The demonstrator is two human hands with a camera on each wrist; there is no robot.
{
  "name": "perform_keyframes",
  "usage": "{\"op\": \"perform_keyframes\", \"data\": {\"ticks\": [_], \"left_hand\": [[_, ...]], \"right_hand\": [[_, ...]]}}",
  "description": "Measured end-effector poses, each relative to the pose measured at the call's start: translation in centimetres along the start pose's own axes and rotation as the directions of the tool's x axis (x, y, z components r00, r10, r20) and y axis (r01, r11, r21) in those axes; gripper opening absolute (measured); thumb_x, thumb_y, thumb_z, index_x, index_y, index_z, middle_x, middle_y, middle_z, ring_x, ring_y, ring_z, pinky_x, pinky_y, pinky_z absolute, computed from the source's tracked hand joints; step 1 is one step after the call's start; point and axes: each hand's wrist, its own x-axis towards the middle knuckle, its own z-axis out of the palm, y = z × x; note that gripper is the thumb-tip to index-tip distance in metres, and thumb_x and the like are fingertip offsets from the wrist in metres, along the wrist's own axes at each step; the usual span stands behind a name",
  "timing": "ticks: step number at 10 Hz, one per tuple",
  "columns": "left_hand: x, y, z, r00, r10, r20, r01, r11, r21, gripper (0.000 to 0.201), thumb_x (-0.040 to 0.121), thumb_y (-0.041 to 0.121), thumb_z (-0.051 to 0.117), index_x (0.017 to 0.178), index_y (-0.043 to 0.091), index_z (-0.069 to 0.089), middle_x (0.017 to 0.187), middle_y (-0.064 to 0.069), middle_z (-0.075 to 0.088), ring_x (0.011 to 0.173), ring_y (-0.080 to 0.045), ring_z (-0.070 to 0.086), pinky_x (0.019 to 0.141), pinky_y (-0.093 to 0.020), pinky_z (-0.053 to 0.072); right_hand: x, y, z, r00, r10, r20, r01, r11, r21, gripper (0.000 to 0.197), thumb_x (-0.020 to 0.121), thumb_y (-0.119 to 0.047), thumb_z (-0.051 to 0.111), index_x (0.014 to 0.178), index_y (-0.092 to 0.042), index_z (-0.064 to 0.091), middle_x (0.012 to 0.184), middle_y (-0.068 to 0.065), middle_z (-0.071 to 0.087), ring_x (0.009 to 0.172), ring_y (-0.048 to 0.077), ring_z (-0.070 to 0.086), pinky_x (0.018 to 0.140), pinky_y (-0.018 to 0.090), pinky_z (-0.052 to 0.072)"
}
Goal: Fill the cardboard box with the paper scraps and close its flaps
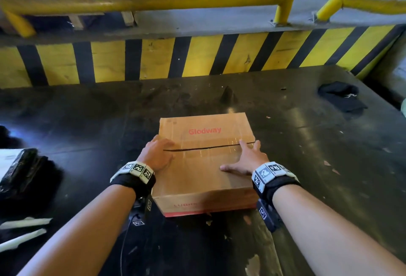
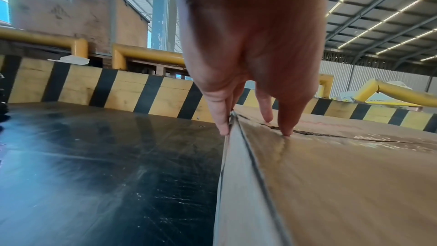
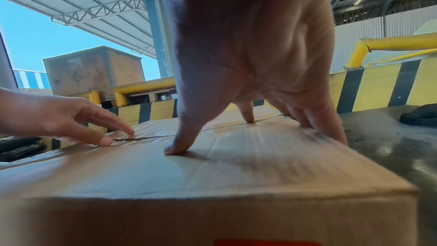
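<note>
A brown cardboard box (image 1: 204, 176) printed "Glodway" sits on the dark table with both top flaps folded down, a thin dark seam (image 1: 208, 147) running between them. My left hand (image 1: 157, 155) lies on the box's left edge, fingers straight, tips touching the seam and the side wall (image 2: 246, 194). My right hand (image 1: 247, 159) presses flat on the near flap at the right, fingers spread, thumb (image 3: 182, 137) pointing inward. The box contents are hidden. No paper scraps lie inside view on the box.
A yellow-and-black striped barrier (image 1: 197, 56) with yellow rails (image 1: 142, 1) bounds the table's far side. A black cloth (image 1: 340, 97) lies at the back right. Dark bundles (image 1: 28, 176) and white strips (image 1: 24, 231) sit at the left. Small bits litter the table (image 1: 329, 165).
</note>
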Motion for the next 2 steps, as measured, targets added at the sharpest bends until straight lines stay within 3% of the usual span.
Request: {"op": "perform_keyframes", "data": {"ticks": [1,2], "left_hand": [[-1.8,-0.6,0.6,0.999,0.032,0.02,-0.028,0.98,-0.197,0.044,0.096,0.049,0.057,0.138,0.044,0.048,0.139,0.009,0.044,0.12,-0.029,0.058,0.099,-0.051,0.053],[-6.7,-2.6,1.6,0.991,-0.067,-0.112,0.02,0.926,-0.378,0.049,0.101,0.043,0.054,0.147,0.046,0.036,0.14,0.004,0.053,0.114,-0.019,0.063,0.092,-0.04,0.058]], "right_hand": [[0.0,0.4,-0.4,0.999,-0.008,0.039,0.008,1.0,-0.011,0.128,0.066,-0.077,0.078,0.163,-0.034,0.008,0.171,0.015,-0.014,0.153,0.046,0.024,0.118,0.058,0.035],[-1.3,1.6,-1.8,0.991,-0.082,0.108,0.083,0.997,-0.009,0.112,0.078,-0.062,0.078,0.164,-0.031,0.012,0.172,0.014,-0.007,0.154,0.04,0.026,0.121,0.053,0.032]]}}
